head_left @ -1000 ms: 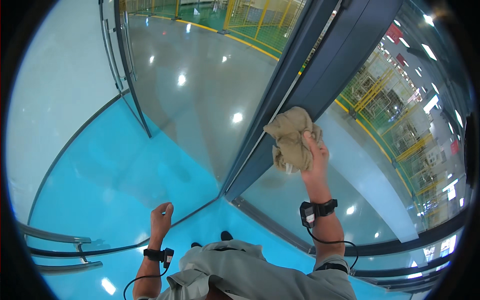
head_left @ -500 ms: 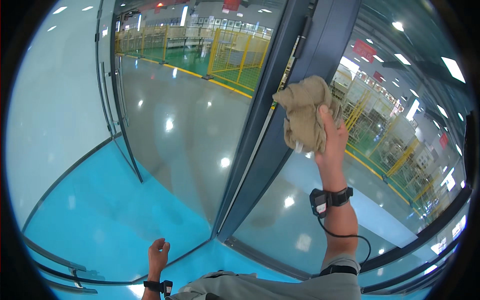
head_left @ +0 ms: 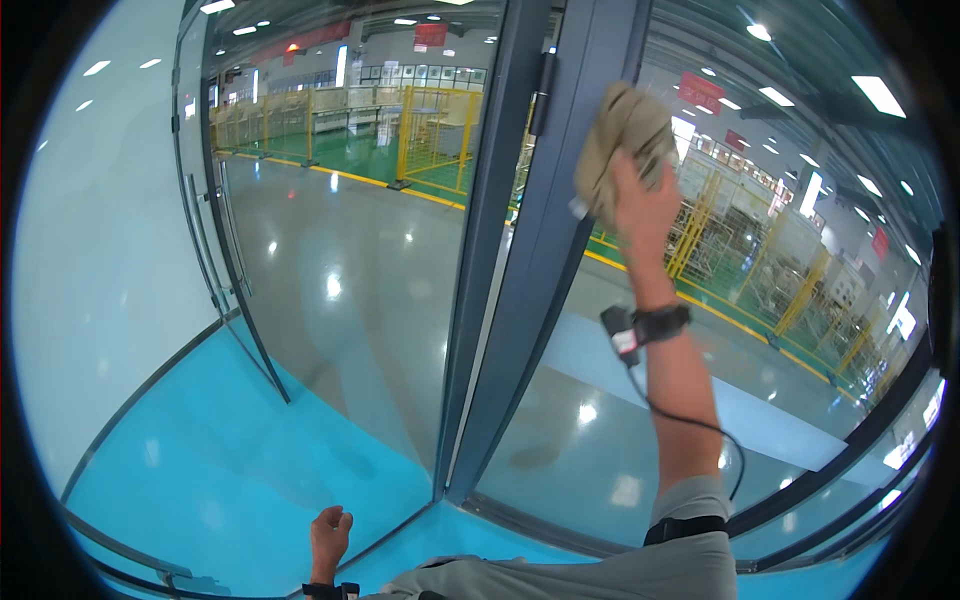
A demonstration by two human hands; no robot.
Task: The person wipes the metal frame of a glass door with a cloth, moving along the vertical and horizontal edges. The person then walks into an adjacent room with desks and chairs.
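Beige cloth (head_left: 622, 140) partly behind right hand (head_left: 645, 205)

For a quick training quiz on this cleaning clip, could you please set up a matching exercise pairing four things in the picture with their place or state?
Things:
1. right hand
2. left hand
3. beige cloth
4. dark door frame

Places or states:
A. low by the body, loosely curled, holding nothing
B. stands upright between two glass panes
C. raised high, pressing against the glass
D. bunched up under the raised fingers

Pairs: 1-C, 2-A, 3-D, 4-B
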